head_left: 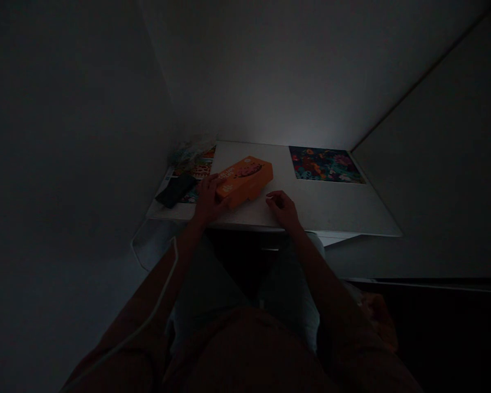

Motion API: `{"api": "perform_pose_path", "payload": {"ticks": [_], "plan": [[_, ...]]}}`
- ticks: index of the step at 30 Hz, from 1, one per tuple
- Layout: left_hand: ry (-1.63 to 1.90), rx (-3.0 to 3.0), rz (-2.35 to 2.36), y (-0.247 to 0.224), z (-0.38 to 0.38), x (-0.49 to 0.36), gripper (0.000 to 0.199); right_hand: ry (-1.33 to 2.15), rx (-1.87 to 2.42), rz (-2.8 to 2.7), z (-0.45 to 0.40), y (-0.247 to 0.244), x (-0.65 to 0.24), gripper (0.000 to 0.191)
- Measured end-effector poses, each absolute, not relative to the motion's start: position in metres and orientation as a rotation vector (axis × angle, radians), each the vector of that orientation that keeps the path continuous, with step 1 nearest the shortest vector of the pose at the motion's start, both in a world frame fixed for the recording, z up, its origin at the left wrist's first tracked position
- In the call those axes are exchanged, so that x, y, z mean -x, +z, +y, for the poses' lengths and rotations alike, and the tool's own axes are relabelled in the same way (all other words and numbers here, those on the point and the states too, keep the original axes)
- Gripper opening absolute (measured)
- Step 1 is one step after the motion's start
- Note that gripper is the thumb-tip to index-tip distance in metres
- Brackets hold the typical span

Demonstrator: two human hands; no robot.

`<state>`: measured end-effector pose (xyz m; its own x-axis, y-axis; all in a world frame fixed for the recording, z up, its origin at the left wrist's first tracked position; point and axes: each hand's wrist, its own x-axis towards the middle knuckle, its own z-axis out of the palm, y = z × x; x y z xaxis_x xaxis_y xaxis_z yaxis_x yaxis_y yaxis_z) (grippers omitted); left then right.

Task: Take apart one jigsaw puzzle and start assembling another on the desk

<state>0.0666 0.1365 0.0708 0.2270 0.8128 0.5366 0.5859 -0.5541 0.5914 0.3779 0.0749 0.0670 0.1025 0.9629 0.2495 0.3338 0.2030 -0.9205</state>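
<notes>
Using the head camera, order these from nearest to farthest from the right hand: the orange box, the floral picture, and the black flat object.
1. The orange box: just left of the right hand, not touching it.
2. The floral picture: ahead and to the right, lying on the table.
3. The black flat object: far left, beyond the box.

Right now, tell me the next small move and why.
Probably bring the right hand over to the orange box: the left hand already touches its end, while the right rests on the white table, apart from it.
</notes>
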Motion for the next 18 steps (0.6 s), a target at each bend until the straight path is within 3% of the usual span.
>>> {"api": "perform_pose_path", "payload": {"ticks": [6, 18], "plan": [[1.310, -2.168, 1.264, 0.0734, 0.1344, -0.0630, 0.058, 0.733, 1.342, -1.658, 0.0698, 0.0739, -0.3681, 0.028], [1.194, -2.261, 1.201, 0.0763, 0.1309, -0.0650, 0.065, 0.757, 1.457, -1.636, 0.0721, 0.0741, -0.3686, 0.036]]}}
